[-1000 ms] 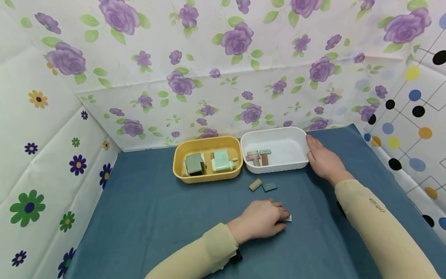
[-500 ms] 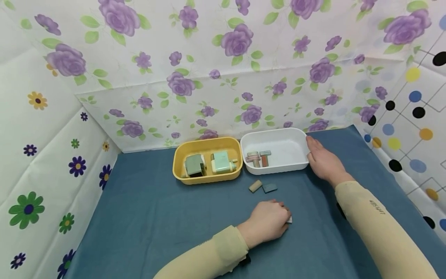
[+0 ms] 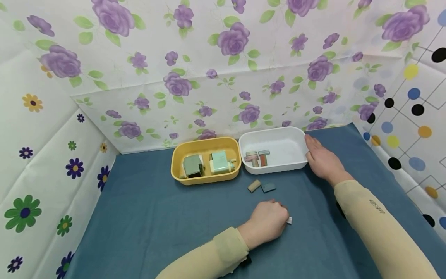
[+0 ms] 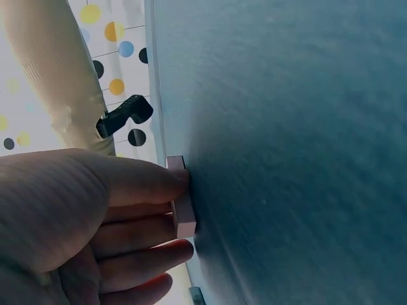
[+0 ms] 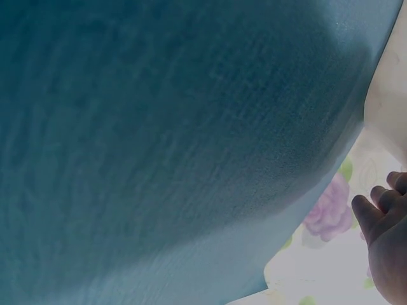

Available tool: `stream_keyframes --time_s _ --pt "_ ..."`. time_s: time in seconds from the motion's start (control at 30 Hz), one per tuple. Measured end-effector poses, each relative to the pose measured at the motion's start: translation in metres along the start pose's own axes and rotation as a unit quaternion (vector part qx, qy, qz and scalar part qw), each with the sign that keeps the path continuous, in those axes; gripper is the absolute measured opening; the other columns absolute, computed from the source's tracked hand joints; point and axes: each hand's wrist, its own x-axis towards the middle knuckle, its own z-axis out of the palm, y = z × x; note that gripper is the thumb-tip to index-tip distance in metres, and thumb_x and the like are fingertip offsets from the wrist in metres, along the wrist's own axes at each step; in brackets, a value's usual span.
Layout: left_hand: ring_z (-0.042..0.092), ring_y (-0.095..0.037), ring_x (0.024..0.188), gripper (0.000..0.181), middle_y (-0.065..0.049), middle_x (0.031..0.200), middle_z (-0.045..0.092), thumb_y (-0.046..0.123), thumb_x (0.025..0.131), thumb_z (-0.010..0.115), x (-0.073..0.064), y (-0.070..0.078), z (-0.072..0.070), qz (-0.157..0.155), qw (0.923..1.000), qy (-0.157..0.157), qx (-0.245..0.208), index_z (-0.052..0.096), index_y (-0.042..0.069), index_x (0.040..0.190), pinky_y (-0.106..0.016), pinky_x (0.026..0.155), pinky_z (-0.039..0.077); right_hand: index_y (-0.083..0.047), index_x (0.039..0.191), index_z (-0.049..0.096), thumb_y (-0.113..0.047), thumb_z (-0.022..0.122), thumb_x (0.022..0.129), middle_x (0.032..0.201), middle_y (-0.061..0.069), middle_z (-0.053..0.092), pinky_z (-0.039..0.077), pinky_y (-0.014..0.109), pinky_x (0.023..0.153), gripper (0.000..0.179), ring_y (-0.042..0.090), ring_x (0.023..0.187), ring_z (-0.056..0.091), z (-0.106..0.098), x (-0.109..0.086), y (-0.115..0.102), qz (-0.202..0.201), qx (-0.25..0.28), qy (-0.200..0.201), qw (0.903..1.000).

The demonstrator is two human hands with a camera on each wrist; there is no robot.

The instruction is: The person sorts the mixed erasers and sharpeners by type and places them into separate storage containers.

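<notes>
My left hand (image 3: 266,221) is low over the cloth and pinches a small pale pink rectangular block (image 4: 184,215) between thumb and fingers. In the head view only the block's white end shows past the knuckles. My right hand (image 3: 324,161), fingers straight, rests against the right end of the white tray (image 3: 287,147). Several small coloured blocks (image 3: 263,159) lie at the left side of that tray. Between the tray and my left hand, a tan block (image 3: 254,186) and a blue-grey block (image 3: 268,188) lie on the cloth.
Left of the white tray, close beside it, stands a yellow tray (image 3: 177,164) holding a grey-green boxy item (image 3: 192,164) and a mint-green one (image 3: 219,162) with a small knob. Blue cloth (image 3: 156,224) covers the table. Patterned sheets (image 3: 209,89) rise behind and at both sides.
My left hand has shifted slightly right and its fingers have curled in, taking hold of the pale block. My right hand stays at the white tray's end.
</notes>
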Motion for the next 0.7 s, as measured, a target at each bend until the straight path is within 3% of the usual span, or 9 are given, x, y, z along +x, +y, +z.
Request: stream_keyframes --time_s 0.2,0.43,0.7 --pt "0.059 -0.004 0.063 0.025 0.010 0.071 0.067 0.030 0.104 0.073 0.0043 -0.0006 -0.0003 -0.007 0.9999 -0.005 -0.011 0.080 0.027 0.080 -0.024 0.053 0.050 0.000 0.171 0.003 -0.019 0.023 0.115 0.177 0.025 0.008 0.017 0.064 0.126 0.063 0.048 0.161 0.012 -0.0007 -0.0006 0.0004 0.002 0.006 0.004 1.0000" --pt "0.059 -0.003 0.061 0.022 0.011 0.071 0.067 0.029 0.104 0.074 0.0075 -0.0007 -0.0015 -0.014 0.9993 -0.025 -0.025 0.081 0.029 0.083 -0.022 0.052 0.049 -0.001 0.171 0.001 -0.019 0.024 0.115 0.177 0.023 0.007 0.016 0.064 0.126 0.063 0.047 0.161 0.010 0.0009 0.0014 0.0025 0.007 0.004 0.001 1.0000" --pt "0.054 -0.004 0.054 0.031 0.008 0.064 0.063 0.032 0.107 0.071 0.0094 0.0012 -0.0015 -0.010 0.9996 -0.013 -0.024 0.078 0.026 0.077 -0.023 0.047 0.045 -0.002 0.171 0.001 -0.019 0.024 0.115 0.177 0.023 0.007 0.016 0.063 0.127 0.063 0.046 0.162 0.010 0.0033 0.0013 0.0025 0.006 0.013 0.008 0.9999"
